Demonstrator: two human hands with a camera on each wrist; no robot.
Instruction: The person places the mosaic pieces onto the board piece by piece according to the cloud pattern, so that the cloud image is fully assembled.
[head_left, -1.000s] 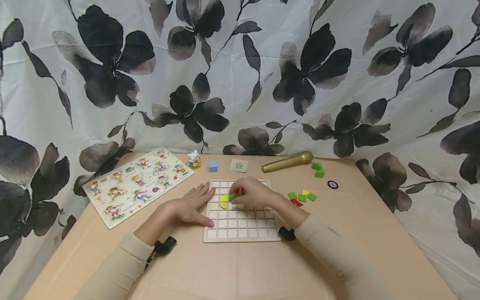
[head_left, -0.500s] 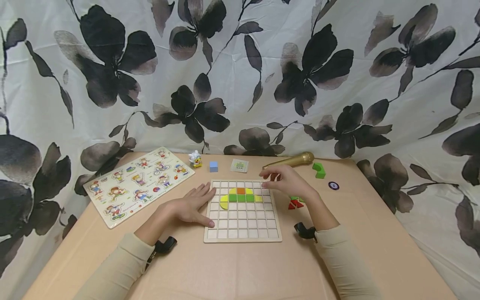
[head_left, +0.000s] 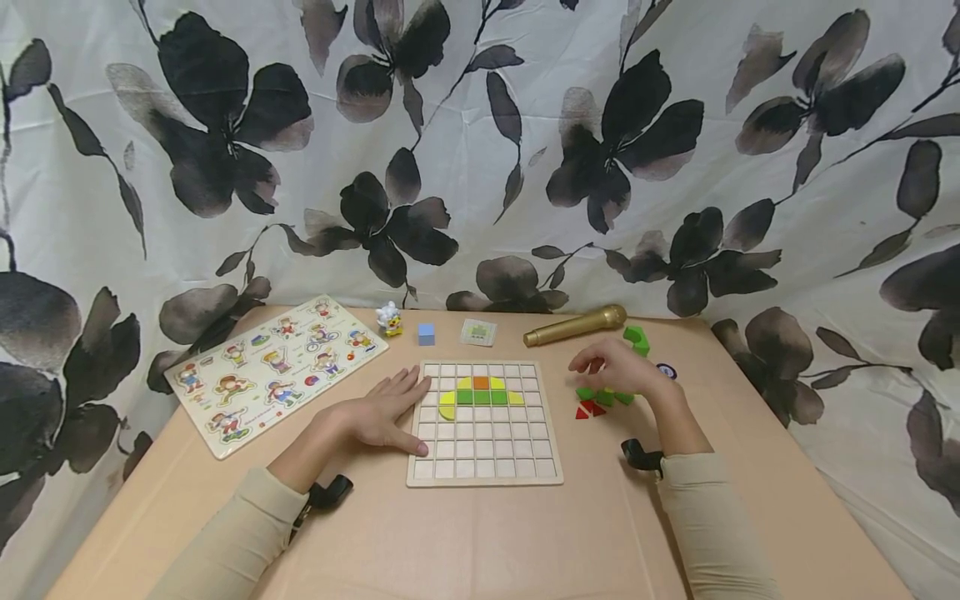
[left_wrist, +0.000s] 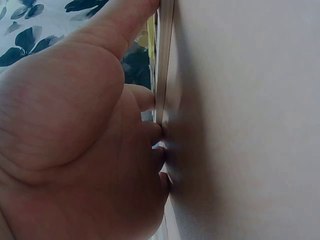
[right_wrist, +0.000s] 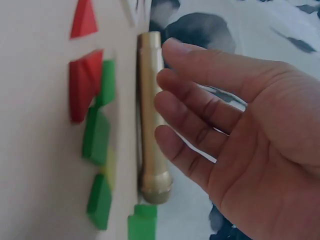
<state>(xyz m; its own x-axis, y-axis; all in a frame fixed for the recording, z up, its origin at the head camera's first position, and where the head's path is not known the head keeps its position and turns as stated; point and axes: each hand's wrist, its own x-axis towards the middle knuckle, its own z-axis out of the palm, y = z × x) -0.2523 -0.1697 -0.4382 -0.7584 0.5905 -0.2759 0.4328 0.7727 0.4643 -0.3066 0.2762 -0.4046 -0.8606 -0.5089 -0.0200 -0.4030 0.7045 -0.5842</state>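
Although yellow, orange and green flat pieces (head_left: pixel 482 397) fill several cells of the pale wooden grid board (head_left: pixel 485 482) touched by the left hand's (head_left: pixel 378 417) outstretched fingers, most are bare, with red triangular blocks (right_wrist: pixel 84 22) and loose green blocks (right_wrist: pixel 95 135) unplaced below the right hand's (head_left: pixel 621 367) bent, empty fingers.

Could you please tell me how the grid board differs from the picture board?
The grid board sits nearly square to the person, while the picture board lies at a slant.
The grid board is ruled into cells, some holding coloured pieces; the picture board shows small colourful figures.
The left hand touches the grid board; neither hand touches the picture board.
Both are pale, flat boards on the table.
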